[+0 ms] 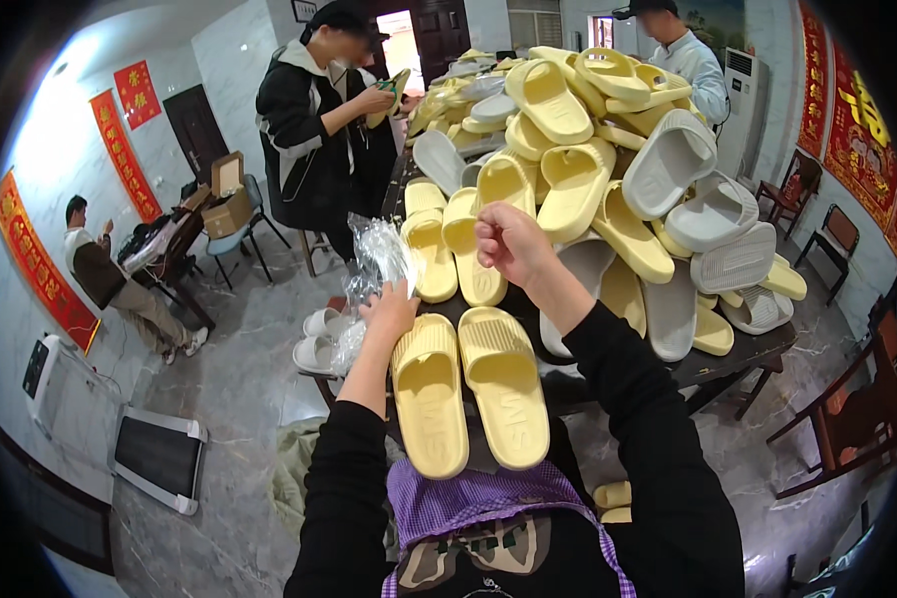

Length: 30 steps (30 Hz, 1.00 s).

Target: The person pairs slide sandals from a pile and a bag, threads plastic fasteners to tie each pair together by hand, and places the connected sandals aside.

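A pair of yellow slippers lies side by side in front of me at the table's near edge, the left slipper (431, 399) close to the right slipper (506, 394). My left hand (391, 311) is closed on a bundle of clear plastic bags (379, 251) to the left of that pair. Above the table, my right hand (513, 242) is curled closed in front of the heap; whatever its fingers hold, if anything, is hidden. Just beyond the near pair sits another yellow pair, including a slipper (431, 261) beside the bags.
A high heap of yellow and grey slippers (673, 164) covers the dark table (738, 351). White slippers (314, 354) sit low at the left. One person (309, 130) handles a slipper across the table; another (693, 65) stands behind the heap. Wooden chairs (852, 424) line the right; a treadmill (154, 453) stands left.
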Each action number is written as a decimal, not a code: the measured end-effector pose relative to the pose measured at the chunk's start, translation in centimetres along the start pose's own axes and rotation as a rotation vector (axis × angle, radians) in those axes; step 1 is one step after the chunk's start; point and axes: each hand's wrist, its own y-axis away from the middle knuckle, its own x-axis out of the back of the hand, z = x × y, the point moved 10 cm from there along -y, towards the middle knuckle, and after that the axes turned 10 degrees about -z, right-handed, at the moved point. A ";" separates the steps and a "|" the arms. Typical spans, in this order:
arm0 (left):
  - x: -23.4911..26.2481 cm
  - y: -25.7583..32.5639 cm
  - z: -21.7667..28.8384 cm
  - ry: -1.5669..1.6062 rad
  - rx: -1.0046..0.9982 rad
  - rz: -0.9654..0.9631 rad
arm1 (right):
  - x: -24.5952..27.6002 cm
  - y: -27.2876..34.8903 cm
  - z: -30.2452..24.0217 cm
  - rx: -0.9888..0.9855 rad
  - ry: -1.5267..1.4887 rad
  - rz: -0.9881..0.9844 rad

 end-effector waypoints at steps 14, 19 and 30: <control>4.8 1.9 1.0 0.089 0.013 -0.058 | 0.3 4.3 -7.5 0.341 0.105 0.075; 6.8 3.2 1.9 0.074 -0.044 0.061 | 0.8 4.2 -6.5 0.326 0.076 0.084; 15.7 8.4 4.9 0.296 -0.353 0.608 | 0.3 4.1 -3.8 0.222 0.107 0.075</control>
